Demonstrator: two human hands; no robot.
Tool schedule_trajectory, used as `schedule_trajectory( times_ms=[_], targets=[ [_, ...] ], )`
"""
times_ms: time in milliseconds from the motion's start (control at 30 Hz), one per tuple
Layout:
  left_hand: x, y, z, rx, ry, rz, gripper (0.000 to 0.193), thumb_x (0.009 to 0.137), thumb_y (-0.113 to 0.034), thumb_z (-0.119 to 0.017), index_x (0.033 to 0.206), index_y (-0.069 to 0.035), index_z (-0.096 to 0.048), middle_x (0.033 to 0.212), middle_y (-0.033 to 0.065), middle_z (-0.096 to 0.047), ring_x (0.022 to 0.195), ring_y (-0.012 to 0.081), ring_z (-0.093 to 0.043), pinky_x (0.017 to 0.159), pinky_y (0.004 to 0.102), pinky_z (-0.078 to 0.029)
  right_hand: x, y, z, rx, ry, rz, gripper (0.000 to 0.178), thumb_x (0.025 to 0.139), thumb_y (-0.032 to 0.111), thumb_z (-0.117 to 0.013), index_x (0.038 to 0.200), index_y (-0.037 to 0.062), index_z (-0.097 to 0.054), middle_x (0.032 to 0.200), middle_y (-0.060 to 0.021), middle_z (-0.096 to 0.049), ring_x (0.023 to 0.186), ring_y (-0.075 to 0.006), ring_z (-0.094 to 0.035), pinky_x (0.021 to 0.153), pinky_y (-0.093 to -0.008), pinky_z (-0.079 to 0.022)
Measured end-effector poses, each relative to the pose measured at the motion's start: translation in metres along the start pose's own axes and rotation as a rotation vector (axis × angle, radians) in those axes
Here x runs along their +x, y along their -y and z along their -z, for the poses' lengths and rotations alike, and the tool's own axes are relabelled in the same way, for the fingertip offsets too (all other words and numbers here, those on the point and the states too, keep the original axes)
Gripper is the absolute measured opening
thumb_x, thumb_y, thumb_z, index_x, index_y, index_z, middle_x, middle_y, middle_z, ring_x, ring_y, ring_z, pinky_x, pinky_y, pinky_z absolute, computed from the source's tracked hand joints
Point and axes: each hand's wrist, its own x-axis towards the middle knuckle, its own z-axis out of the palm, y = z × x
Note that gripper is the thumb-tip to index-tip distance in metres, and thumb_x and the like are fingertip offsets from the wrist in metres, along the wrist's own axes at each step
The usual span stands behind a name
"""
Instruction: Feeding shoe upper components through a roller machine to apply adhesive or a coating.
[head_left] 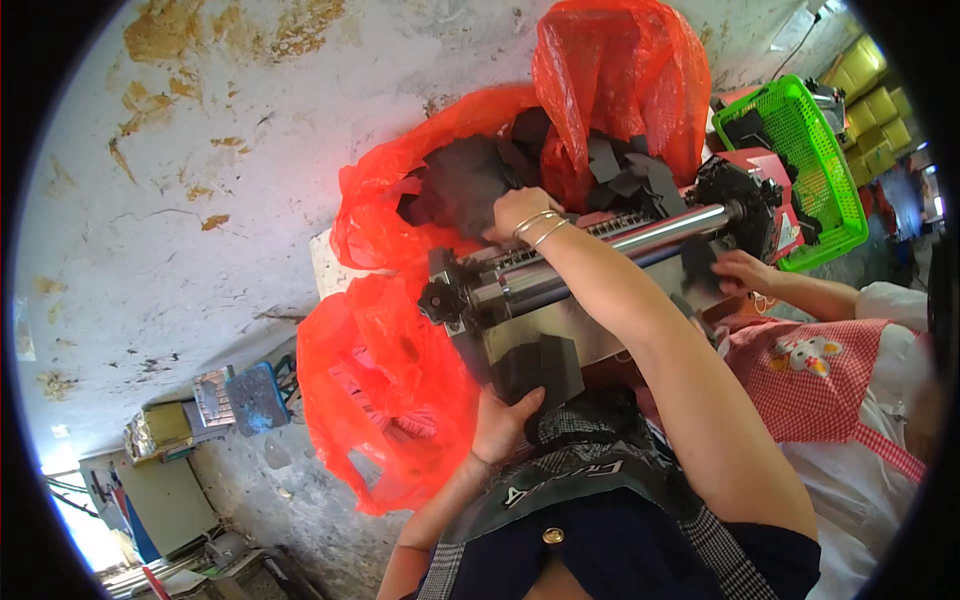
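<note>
My left hand (pixel 503 424) is closed on a flat black piece (pixel 540 370), thumb on top, at the near side of a roller machine (pixel 625 240). The piece looks like a stiff cut sheet; its material I cannot make out. My right arm reaches across the machine's shiny roller. Beyond it, my right hand (pixel 524 213) is closed at the edge of blurred black pieces (pixel 465 185) in a red plastic bag (pixel 430 125); its fingertips are partly hidden. More black pieces (pixel 640 175) lie behind the roller.
At the right, a co-worker's hand (pixel 740 272) holds a black piece (pixel 705 265) by the machine. A green basket (pixel 850 190) with black pieces stands beyond. Another red bag (pixel 390 370) hangs left of my left hand. A stained wall (pixel 200 270) rises at the left.
</note>
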Motion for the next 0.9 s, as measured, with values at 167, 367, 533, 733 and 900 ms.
schedule_trajectory(
  times_ms=[167, 367, 533, 733, 900],
  targets=[
    [0.005, -0.004, 0.008, -0.058, -0.002, 0.043, 0.029, 0.084, 0.002, -0.062, 0.112, 0.005, -0.057, 0.107, 0.0089, -0.063, 0.094, 0.0152, -0.060, 0.084, 0.0289, -0.049, 0.020, -0.026, -0.010, -0.016, -0.044, 0.171, 0.035, 0.075, 0.024, -0.060, 0.102, 0.0022, -0.068, 0.106, -0.0198, -0.065, 0.100, -0.0350, -0.063, 0.085, -0.0423, -0.052],
    [0.019, 0.001, 0.016, 0.067, -0.016, 0.034, 0.030, 0.083, 0.005, -0.060, 0.113, 0.003, -0.056, 0.103, 0.0086, -0.064, 0.090, 0.0169, -0.062, 0.080, 0.0304, -0.051, 0.023, -0.076, 0.003, 0.241, -0.072, 0.190, 0.026, 0.074, 0.015, -0.060, 0.093, -0.0005, -0.067, 0.099, -0.0259, -0.064, 0.096, -0.0398, -0.062, 0.085, -0.0446, -0.049],
    [0.023, -0.007, 0.015, 0.080, -0.019, 0.016, 0.031, 0.082, 0.004, -0.063, 0.112, 0.003, -0.057, 0.103, 0.0068, -0.064, 0.090, 0.0139, -0.061, 0.080, 0.0279, -0.051, 0.020, -0.110, 0.024, 0.346, -0.160, 0.314, 0.019, 0.072, 0.012, -0.061, 0.082, -0.0045, -0.062, 0.077, -0.0258, -0.060, 0.085, -0.0378, -0.063, 0.073, -0.0437, -0.048],
    [0.023, -0.013, 0.016, 0.180, -0.041, 0.033, 0.031, 0.082, -0.002, -0.065, 0.112, 0.005, -0.058, 0.105, 0.0083, -0.064, 0.096, 0.0140, -0.058, 0.085, 0.0290, -0.048, 0.044, -0.110, 0.050, 0.372, -0.795, 0.239, 0.018, 0.076, 0.012, -0.060, 0.089, -0.0006, -0.059, 0.076, -0.0243, -0.061, 0.076, -0.0401, -0.063, 0.066, -0.0465, -0.048],
    [0.029, -0.021, 0.005, 0.150, 0.027, 0.015, 0.026, 0.083, 0.000, -0.064, 0.109, 0.003, -0.059, 0.103, 0.0039, -0.064, 0.092, 0.0106, -0.059, 0.083, 0.0270, -0.048, 0.114, -0.114, 0.004, 0.229, -0.554, 0.247, 0.032, 0.082, 0.019, -0.063, 0.110, 0.0030, -0.061, 0.095, -0.0217, -0.066, 0.089, -0.0383, -0.063, 0.079, -0.0449, -0.051]
  ],
)
